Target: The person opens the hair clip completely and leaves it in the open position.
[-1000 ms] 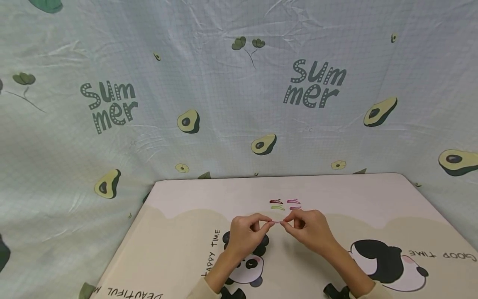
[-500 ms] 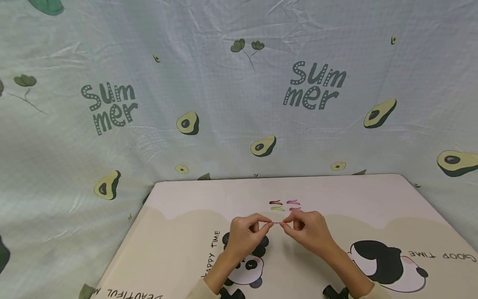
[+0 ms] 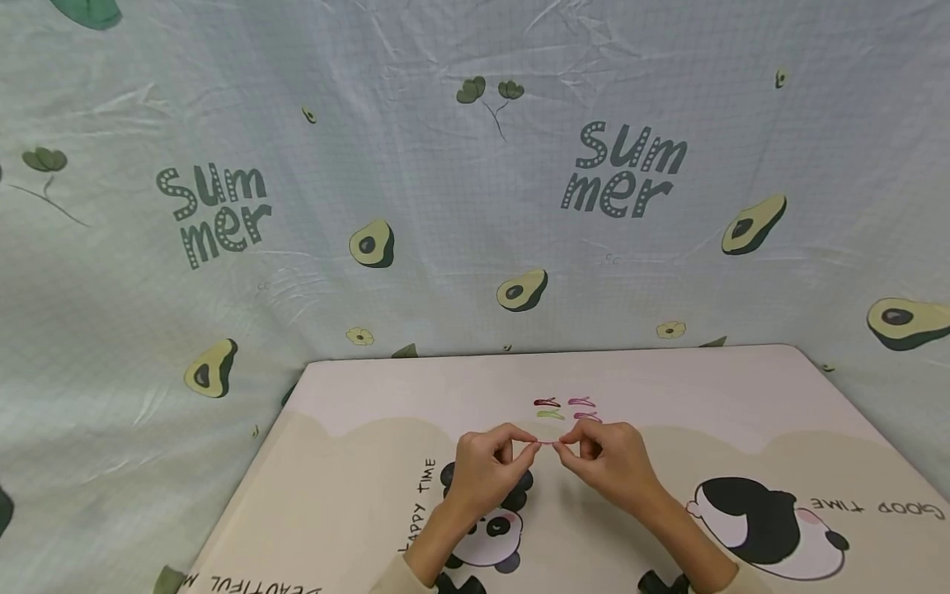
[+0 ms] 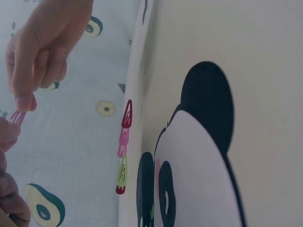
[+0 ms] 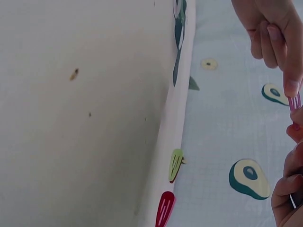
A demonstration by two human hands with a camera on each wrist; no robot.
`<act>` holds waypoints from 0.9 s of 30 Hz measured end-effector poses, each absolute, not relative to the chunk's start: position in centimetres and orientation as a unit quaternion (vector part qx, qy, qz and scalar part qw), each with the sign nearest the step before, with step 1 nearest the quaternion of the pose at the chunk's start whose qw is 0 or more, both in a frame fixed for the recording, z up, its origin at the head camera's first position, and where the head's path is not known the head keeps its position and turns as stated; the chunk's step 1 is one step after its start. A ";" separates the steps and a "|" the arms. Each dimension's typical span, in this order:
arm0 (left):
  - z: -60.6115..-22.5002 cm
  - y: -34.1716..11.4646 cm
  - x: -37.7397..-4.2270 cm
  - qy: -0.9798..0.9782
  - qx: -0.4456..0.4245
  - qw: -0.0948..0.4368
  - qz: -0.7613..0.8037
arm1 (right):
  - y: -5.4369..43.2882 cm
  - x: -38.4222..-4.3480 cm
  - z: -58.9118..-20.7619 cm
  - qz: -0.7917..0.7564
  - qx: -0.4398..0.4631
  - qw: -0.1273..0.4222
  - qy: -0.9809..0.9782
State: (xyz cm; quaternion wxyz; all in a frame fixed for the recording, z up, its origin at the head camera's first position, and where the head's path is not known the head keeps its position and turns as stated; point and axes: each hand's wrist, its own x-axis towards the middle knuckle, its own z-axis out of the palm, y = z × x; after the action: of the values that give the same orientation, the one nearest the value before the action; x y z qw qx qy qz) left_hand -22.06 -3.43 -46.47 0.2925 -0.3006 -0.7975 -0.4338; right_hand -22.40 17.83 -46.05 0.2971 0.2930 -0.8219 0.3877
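Observation:
A small pink snap hair clip (image 3: pixel 546 443) is stretched between both hands above the table. My left hand (image 3: pixel 488 466) pinches one end with thumb and forefinger. The other end sits between the thumb and forefinger of my right hand (image 3: pixel 616 462). Fingers cover much of the clip, though the left wrist view shows its slotted middle (image 4: pixel 18 118). Just beyond the hands lie a dark red hair clip (image 3: pixel 547 403), a magenta hair clip (image 3: pixel 582 402), a light green hair clip (image 3: pixel 550 414) and a pinkish-red hair clip (image 3: pixel 587 417), the last partly behind the right hand.
The table (image 3: pixel 371 495) has a beige and pale pink cover printed with a panda (image 3: pixel 490 536), a dog (image 3: pixel 772 528) and lettering. Behind its far edge hangs a pale curtain (image 3: pixel 445 181) with avocado prints.

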 end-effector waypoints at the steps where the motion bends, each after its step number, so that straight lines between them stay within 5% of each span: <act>1: -46.5 -3.4 -22.0 -0.797 -0.300 0.294 -0.433 | 17.8 -22.4 -46.1 0.387 0.292 0.299 -0.822; 27: -46.7 -3.4 -22.1 -0.785 -0.311 0.335 -0.419 | 17.2 -22.1 -46.2 0.375 0.273 0.346 -0.816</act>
State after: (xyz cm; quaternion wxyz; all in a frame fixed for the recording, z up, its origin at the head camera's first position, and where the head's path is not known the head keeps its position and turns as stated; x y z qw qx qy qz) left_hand -22.11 -3.35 -46.68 0.3354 -0.3106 -0.7848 -0.4185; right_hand -22.05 17.17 -46.19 0.3455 0.2727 -0.8160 0.3748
